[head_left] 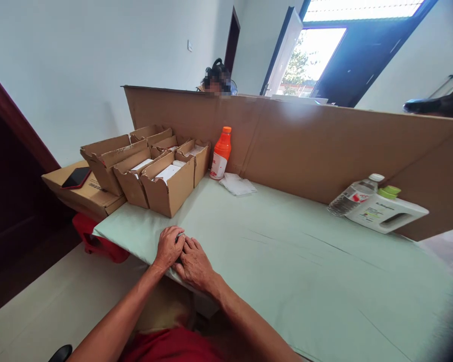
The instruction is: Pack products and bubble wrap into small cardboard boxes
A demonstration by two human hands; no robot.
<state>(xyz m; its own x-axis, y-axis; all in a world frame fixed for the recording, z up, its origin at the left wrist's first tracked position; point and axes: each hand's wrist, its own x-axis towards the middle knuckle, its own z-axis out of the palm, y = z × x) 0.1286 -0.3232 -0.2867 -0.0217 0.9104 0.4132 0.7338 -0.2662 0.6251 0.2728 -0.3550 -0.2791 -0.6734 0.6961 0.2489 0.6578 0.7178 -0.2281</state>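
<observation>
Small dark object [178, 236] peeking out between the curled left hand [169, 248] and half-bent right hand [197, 262], by the tablecloth's [287, 261] near edge; can't really tell if either grips it. One fumble could drop it. Sloppy left reach might bump those cardboard boxes [181, 190].

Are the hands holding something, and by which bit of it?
I can't tell: a small dark thing shows between the left hand and the right hand, but it's too tiny to say whether or where it's held.
</observation>
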